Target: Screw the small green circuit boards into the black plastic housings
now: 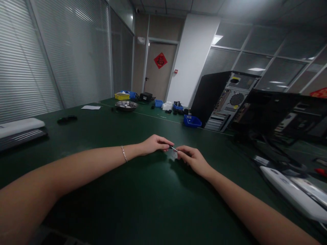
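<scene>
Both my hands meet above the green table (pixel 143 204). Between them runs a short thin object with a dark end and a bright, slender shaft (pixel 174 149); its exact kind is too small to make out. My left hand (pixel 154 144) pinches the dark end between thumb and fingers. At the other end, the thumb and fingertips of my right hand (pixel 191 158) close on the shaft's tip. Just below the right fingertips shows a small pale, see-through piece (pixel 175 155), perhaps plastic; whether it is held or lies on the table I cannot tell.
A black computer tower (pixel 217 98) stands at the back right beside a blue bin (pixel 192 121). Further back sit a metal bowl (pixel 126 105) and a yellow tray (pixel 122 96). White devices lie left (pixel 21 126) and right (pixel 293 194), with cables near the right one.
</scene>
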`<act>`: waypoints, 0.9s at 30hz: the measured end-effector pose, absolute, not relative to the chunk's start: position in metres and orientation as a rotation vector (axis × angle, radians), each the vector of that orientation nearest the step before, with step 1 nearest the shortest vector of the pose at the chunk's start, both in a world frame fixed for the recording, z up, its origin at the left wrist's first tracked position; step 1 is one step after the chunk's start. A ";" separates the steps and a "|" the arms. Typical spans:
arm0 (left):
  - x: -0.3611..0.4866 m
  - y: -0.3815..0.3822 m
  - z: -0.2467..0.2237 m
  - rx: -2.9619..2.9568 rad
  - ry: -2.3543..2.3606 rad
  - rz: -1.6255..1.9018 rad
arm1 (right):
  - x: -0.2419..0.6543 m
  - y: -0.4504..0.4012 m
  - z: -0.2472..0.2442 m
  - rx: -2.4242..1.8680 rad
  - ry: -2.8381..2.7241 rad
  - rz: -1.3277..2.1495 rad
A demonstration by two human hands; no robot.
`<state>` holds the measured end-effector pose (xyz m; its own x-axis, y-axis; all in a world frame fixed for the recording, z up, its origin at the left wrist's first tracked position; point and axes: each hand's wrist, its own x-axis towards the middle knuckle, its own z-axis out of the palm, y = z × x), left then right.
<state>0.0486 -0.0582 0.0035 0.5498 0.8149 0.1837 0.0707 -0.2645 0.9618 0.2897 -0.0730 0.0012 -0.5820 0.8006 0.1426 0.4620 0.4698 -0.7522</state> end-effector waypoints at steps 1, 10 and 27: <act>0.049 -0.059 0.004 1.699 0.750 0.859 | 0.289 -0.074 0.001 -1.050 -2.238 0.936; 0.048 -0.063 0.006 1.671 0.724 0.858 | 0.288 -0.076 0.000 -1.003 -2.265 0.898; 0.047 -0.051 -0.009 1.581 0.674 0.806 | 0.291 -0.079 0.002 -0.909 -2.317 0.823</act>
<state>0.0474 -0.0508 -0.0085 0.5953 0.7927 0.1313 -0.0113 -0.1551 0.9878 0.2907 -0.0787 0.0018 -0.6432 0.7285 0.2358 0.4163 0.5912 -0.6908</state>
